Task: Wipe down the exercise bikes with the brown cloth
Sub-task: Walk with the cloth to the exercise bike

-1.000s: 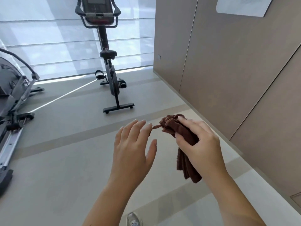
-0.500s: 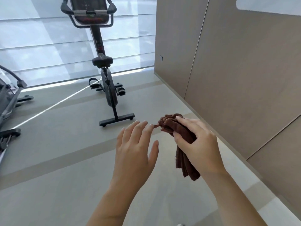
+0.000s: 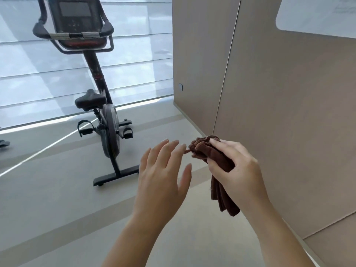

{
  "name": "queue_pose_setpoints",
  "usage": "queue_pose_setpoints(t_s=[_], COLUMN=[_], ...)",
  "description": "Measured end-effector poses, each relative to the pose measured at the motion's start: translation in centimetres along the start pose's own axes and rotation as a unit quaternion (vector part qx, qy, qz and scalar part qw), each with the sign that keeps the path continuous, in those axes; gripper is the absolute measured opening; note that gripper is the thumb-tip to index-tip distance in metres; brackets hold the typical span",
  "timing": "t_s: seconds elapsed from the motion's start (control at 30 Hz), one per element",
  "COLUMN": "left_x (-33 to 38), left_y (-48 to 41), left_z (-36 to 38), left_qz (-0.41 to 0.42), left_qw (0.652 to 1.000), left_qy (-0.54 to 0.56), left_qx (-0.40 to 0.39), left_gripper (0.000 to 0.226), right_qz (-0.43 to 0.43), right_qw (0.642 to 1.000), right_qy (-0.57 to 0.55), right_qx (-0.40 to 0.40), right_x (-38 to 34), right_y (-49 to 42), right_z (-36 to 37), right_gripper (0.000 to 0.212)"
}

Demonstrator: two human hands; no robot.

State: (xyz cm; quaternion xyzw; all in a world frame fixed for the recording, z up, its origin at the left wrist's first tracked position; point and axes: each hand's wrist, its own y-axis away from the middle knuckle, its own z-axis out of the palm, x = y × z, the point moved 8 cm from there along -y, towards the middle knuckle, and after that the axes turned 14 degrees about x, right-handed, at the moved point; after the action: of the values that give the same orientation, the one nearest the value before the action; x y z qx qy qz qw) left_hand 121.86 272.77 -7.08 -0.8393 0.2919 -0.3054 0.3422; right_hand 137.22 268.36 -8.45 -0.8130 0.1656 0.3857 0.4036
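My right hand grips a bunched brown cloth, whose loose end hangs down below the palm. My left hand is held flat beside it with fingers apart; its fingertips sit close to a small strand at the cloth's top, and I cannot tell if they touch it. A black exercise bike stands ahead on the left, with its console, saddle and pedals in view. Both hands are well short of the bike.
A tan panelled wall runs along the right side, close to my right arm. Bright window blinds fill the back behind the bike. A part of another machine shows at the far left edge. Grey floor lies between me and the bike.
The bike now appears larger and closer, and the machine on the left has slid almost out of view. My hands keep the same pose with the cloth.
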Motion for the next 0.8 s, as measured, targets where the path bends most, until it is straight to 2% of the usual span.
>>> queue_pose_setpoints(t_s=[0.37, 0.57, 0.8], left_x=[-9.4, -20.1, -33.0], left_y=[-10.8, -19.0, -30.0], left_z=[12.9, 19.3, 23.5], left_qz=[-0.006, -0.028, -0.05], left_qw=[1.0, 0.999, 0.997], left_qy=[-0.005, -0.012, -0.034], left_qx=[0.007, 0.015, 0.057], left_gripper=[0.039, 0.04, 0.04], right_qz=[0.013, 0.0, -0.023], right_qw=[1.0, 0.999, 0.998], right_qy=[-0.005, 0.001, -0.007], right_qx=[-0.014, -0.037, -0.06], right_x=[6.1, 6.9, 5.5], right_y=[-13.9, -23.2, -34.8], right_z=[11.7, 23.5, 37.1], right_gripper=[0.038, 0.037, 0.036])
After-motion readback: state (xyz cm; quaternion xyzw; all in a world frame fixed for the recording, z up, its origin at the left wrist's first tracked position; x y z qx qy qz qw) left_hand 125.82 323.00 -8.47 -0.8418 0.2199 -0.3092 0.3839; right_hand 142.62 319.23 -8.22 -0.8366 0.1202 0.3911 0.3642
